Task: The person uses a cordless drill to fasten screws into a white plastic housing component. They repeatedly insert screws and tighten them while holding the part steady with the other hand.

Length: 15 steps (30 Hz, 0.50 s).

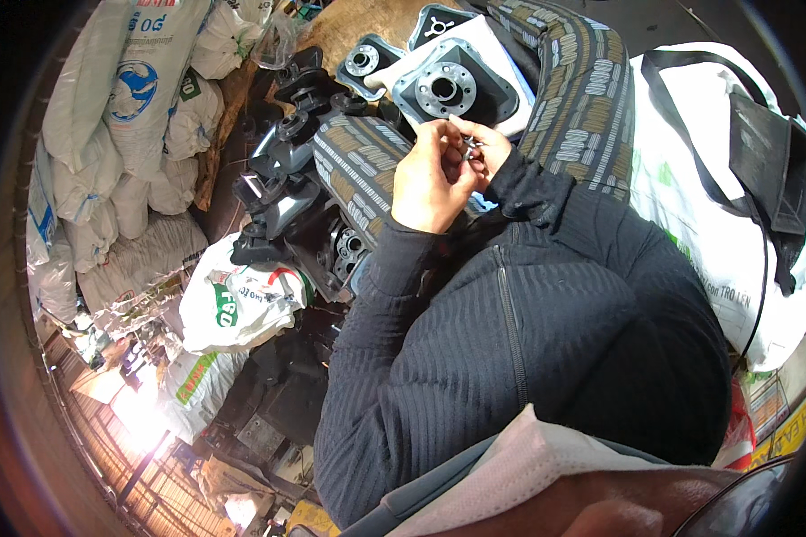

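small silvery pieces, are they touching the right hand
Touching: the head view shows the small silvery pieces held in the curl of the right hand, directly against its skin.

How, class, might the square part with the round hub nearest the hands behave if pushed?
The square part looks rigid, its frame holding a firm shape. It may feel heavy at the middle, where the round metal hub sits. Its cornered outline suggests sliding rather than rolling.
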Tool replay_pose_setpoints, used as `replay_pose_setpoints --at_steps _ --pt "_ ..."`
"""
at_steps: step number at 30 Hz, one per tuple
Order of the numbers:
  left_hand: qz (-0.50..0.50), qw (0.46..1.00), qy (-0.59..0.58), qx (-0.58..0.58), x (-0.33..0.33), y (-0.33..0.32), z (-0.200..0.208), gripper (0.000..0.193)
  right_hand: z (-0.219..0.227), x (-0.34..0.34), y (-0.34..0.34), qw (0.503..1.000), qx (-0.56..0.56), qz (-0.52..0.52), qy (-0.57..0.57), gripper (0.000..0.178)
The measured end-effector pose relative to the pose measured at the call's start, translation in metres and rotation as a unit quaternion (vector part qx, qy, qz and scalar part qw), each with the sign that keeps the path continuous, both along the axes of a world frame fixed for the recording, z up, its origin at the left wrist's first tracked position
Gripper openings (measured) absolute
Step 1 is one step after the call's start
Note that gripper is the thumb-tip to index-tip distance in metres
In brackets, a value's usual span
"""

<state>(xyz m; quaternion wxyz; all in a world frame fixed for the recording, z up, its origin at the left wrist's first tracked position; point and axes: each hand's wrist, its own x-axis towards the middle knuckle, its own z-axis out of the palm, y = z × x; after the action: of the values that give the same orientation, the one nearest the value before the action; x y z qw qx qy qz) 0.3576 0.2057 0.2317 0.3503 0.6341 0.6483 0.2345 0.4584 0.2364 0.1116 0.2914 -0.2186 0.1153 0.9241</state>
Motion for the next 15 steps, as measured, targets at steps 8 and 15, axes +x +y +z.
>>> replay_pose_setpoints --at_steps 8,15 --pt "-0.139 0.989 -0.046 -0.006 0.003 0.018 -0.01 0.019 -0.029 0.016 0.014 0.981 0.102 0.013 0.167 0.032" --pt "0.051 0.991 -0.092 -0.087 -0.068 0.051 -0.074 0.018 -0.034 0.066 0.047 0.957 0.133 -0.063 -0.248 0.027"
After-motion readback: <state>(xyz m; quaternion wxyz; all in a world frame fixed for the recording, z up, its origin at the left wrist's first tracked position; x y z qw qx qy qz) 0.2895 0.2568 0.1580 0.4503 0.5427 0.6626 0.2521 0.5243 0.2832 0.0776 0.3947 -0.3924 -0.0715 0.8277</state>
